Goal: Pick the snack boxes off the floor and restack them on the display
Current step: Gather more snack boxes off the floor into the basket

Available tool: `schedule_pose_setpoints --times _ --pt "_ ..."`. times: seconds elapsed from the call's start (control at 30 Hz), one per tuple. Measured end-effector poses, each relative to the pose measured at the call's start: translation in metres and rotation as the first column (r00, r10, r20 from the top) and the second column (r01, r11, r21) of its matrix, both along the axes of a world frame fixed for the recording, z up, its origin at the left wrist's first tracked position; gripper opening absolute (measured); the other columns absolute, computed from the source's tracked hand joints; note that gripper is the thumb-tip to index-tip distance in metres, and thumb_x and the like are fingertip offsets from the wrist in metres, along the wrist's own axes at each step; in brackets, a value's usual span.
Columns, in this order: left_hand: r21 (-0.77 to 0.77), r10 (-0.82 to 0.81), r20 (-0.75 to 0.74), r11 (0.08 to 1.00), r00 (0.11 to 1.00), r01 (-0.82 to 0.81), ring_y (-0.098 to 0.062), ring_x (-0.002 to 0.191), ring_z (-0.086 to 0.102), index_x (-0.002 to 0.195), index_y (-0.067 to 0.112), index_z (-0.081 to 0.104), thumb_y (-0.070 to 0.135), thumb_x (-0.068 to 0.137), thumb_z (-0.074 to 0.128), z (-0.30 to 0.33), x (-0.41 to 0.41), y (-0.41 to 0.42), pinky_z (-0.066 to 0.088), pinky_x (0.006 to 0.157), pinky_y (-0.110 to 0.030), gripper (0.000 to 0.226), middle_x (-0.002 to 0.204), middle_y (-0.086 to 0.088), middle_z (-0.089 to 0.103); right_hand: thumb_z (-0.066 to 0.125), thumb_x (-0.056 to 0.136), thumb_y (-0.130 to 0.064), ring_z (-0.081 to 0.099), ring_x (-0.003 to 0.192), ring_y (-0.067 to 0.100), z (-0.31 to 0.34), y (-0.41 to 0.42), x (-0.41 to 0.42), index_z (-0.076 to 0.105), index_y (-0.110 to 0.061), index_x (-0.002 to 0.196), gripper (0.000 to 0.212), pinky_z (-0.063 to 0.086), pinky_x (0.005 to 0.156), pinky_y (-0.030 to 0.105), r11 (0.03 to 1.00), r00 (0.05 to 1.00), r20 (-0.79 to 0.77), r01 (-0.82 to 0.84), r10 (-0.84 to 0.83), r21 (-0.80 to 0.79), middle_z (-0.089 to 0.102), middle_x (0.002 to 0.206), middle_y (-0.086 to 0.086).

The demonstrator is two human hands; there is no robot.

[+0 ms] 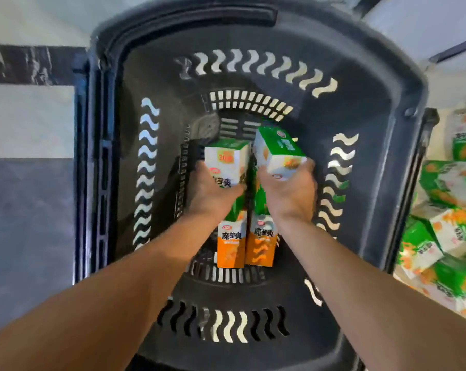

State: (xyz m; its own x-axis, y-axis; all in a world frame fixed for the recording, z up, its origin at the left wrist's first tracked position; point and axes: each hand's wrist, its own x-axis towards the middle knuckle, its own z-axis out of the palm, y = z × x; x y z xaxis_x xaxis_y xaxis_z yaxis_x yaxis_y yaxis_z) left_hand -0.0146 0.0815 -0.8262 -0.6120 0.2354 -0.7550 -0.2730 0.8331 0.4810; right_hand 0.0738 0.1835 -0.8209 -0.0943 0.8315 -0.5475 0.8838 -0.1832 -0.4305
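At the far left, pale and grey floor tiles [28,167] are seen beside a dark plastic shopping basket [381,145], which is viewed from straight above and fills the middle of the view. Inside the basket, the left hand [213,194] is wrapped around a white-and-green snack box [226,159], fingers curled on its left edge and thumb pressed along its lower right side; the box is held above the basket floor with its printed face up. Below the wrists, two more boxes with orange lower halves [231,245] are seen lying side by side, touching, on the slotted bottom. Just to the right, a second box [280,151] is gripped by the right hand [288,194], fingers curled round its near end, and it is held tilted, green side panel turned upward, close beside the first box. At the right edge, outside the basket wall, a heap of matching green, white and orange boxes [451,210] is seen, stacked unevenly and tilted.
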Motion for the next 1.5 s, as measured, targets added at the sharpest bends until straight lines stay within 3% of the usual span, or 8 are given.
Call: schedule_pose_setpoints --times 0.17,0.27,0.47,0.7,0.93,1.03,1.23,1.5 --pt "0.107 -0.163 0.203 0.984 0.966 0.143 0.011 0.082 0.064 0.091 0.032 0.056 0.009 0.079 0.080 -0.020 0.020 -0.006 0.049 0.070 -0.011 0.035 0.090 0.017 0.065 0.081 0.077 -0.036 0.059 0.118 0.027 -0.028 0.002 0.016 0.046 -0.023 0.134 0.068 0.052 0.097 0.045 0.960 0.960 0.163 -0.192 0.227 -0.204 0.061 0.128 0.002" --pt "0.094 -0.132 0.273 0.989 0.953 0.110 0.002 0.089 0.055 0.122 0.037 0.042 0.015 0.085 0.076 -0.023 0.026 -0.009 0.037 0.063 -0.011 0.054 0.104 0.022 0.058 0.080 0.079 -0.035 0.061 0.117 0.032 -0.036 -0.001 0.026 0.041 -0.023 0.138 0.072 0.052 0.097 0.047 0.938 0.961 0.182 -0.142 0.207 -0.316 0.062 0.129 0.004" --pt "0.084 -0.086 0.370 0.995 0.925 0.059 -0.013 0.116 0.060 0.154 0.047 0.006 0.021 0.089 0.072 -0.036 0.035 -0.018 0.054 0.091 -0.039 0.096 0.136 0.013 0.058 0.082 0.076 -0.046 0.058 0.123 0.030 -0.046 -0.020 0.039 0.036 -0.024 0.142 0.083 0.049 0.102 0.048 0.921 0.982 0.102 -0.108 0.157 -0.373 0.060 0.135 0.002" --pt "0.150 0.018 0.338 0.986 0.941 -0.073 -0.011 0.115 0.059 0.143 0.038 0.033 -0.006 0.074 0.068 -0.033 0.047 -0.010 0.046 0.104 -0.043 0.089 0.123 0.012 0.063 0.069 0.088 -0.034 0.059 0.119 0.029 -0.031 -0.048 0.063 0.041 -0.023 0.140 0.060 0.049 0.097 0.037 0.959 0.986 0.106 -0.099 0.131 -0.266 0.062 0.129 0.005" --pt "0.038 0.060 0.393 0.996 0.918 -0.082 0.002 0.084 0.056 0.144 0.033 0.040 0.010 0.092 0.064 -0.009 0.037 -0.019 0.043 0.056 -0.010 0.061 0.120 0.007 0.063 0.073 0.086 -0.027 0.024 0.149 0.024 -0.014 -0.071 0.069 0.024 -0.008 0.156 0.088 0.023 0.122 0.043 0.968 0.980 -0.022 -0.197 0.196 -0.157 0.031 0.159 0.010" --pt "0.020 -0.136 0.373 0.990 0.918 0.138 0.000 0.084 0.054 0.141 0.024 0.048 0.013 0.095 0.063 0.026 0.028 -0.026 0.040 0.051 -0.001 0.050 0.127 0.001 0.061 0.071 0.090 -0.026 0.021 0.151 0.022 0.017 -0.067 0.062 0.023 -0.009 0.157 0.084 0.021 0.124 0.037 0.948 0.969 -0.075 -0.246 0.235 -0.202 0.025 0.162 0.006" --pt "-0.049 -0.505 0.146 0.855 0.851 0.516 -0.018 0.115 0.061 0.135 0.023 0.056 0.023 0.093 0.063 0.146 -0.024 -0.031 0.047 0.100 -0.030 0.042 0.132 -0.003 0.063 0.062 0.095 -0.023 0.049 0.134 0.018 0.132 -0.030 0.043 0.040 -0.024 0.151 0.060 0.042 0.110 0.036 0.864 0.899 -0.113 -0.438 0.423 -0.250 0.045 0.152 -0.003" --pt "-0.180 -0.732 -0.089 0.679 0.675 0.712 -0.026 0.122 0.055 0.139 0.016 0.053 0.026 0.095 0.061 0.388 -0.051 -0.021 0.043 0.099 -0.034 0.046 0.136 -0.008 0.056 0.060 0.096 -0.034 0.061 0.120 0.023 0.359 0.022 0.039 0.050 -0.026 0.143 0.049 0.050 0.097 0.037 0.662 0.671 -0.146 -0.741 0.727 -0.113 0.051 0.146 -0.002"
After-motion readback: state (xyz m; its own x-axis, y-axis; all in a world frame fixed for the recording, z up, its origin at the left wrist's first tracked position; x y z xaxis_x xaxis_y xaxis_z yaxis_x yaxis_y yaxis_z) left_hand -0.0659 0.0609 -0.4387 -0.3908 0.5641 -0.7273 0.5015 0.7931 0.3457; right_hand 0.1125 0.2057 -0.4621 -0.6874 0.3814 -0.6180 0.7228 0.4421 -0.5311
